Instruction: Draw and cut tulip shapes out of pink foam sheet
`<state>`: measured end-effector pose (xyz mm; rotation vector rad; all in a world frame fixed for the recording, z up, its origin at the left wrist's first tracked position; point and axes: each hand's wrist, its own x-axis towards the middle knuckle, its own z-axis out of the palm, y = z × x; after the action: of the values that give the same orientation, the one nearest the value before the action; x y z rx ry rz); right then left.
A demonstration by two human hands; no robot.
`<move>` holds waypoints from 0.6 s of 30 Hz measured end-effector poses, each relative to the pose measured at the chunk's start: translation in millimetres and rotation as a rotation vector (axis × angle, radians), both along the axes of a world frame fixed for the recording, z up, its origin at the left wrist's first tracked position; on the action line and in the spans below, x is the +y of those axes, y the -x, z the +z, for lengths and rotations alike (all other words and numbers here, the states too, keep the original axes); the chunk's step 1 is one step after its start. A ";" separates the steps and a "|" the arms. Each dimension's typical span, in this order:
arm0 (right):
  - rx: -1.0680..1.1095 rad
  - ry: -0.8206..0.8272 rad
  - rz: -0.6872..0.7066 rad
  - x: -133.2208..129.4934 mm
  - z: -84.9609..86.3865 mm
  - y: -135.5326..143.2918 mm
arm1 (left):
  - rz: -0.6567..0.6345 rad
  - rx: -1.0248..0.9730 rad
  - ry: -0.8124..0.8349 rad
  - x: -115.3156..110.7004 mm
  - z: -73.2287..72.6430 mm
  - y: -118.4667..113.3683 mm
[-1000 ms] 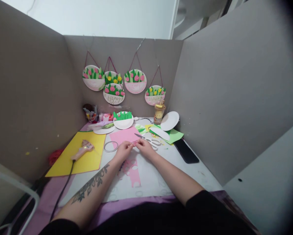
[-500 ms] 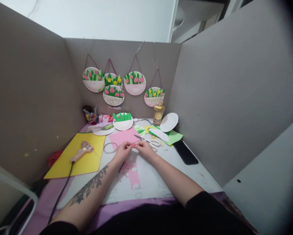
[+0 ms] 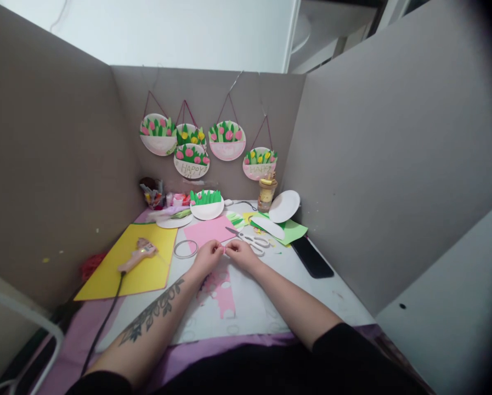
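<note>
Over the middle of the table, my left hand (image 3: 209,257) and my right hand (image 3: 241,254) meet fingertip to fingertip. Both pinch one small pink paper piece (image 3: 224,250), mostly covered by the fingers. Below them lies a pink paper sheet with cut-out holes (image 3: 226,296). White-handled scissors (image 3: 252,239) rest with open blades just beyond my right hand. To the left of my left hand is a ring-shaped roll of tape (image 3: 185,249). A whole pink sheet (image 3: 207,230) lies behind the hands.
A glue gun (image 3: 139,257) with a cord lies on yellow sheets (image 3: 106,280) at left. A phone (image 3: 312,258), green paper (image 3: 294,232) and a drink cup (image 3: 266,193) are at right. Behind stands a paper-plate basket with green paper grass (image 3: 207,210); several decorated plates (image 3: 227,148) hang on the grey partition.
The fingers of both hands have shifted slightly around the pink paper piece, so less of it shows. Nothing else on the table has moved.
</note>
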<state>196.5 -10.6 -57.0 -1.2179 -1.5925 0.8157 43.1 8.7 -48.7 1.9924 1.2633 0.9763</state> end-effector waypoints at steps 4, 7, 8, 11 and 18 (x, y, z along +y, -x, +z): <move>-0.023 -0.019 -0.021 -0.4 1.4 1.1 | -0.002 -0.088 0.075 -2.0 3.0 -0.9; -0.024 -0.048 -0.045 0.2 1.8 1.3 | 0.001 -0.109 0.126 -2.9 2.8 -1.4; -0.020 -0.060 -0.054 0.6 1.4 1.3 | -0.001 -0.114 0.137 -3.2 2.6 -1.6; 0.011 -0.086 -0.075 3.3 -2.1 0.6 | -0.018 -0.142 0.147 -4.7 3.0 -2.7; 0.089 -0.067 -0.041 8.6 -7.6 -2.2 | -0.059 -0.167 0.113 -8.1 6.0 -3.8</move>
<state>198.6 -1.9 -64.6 -1.1475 -1.5066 0.7736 46.9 0.6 -42.7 1.8123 1.1365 0.9976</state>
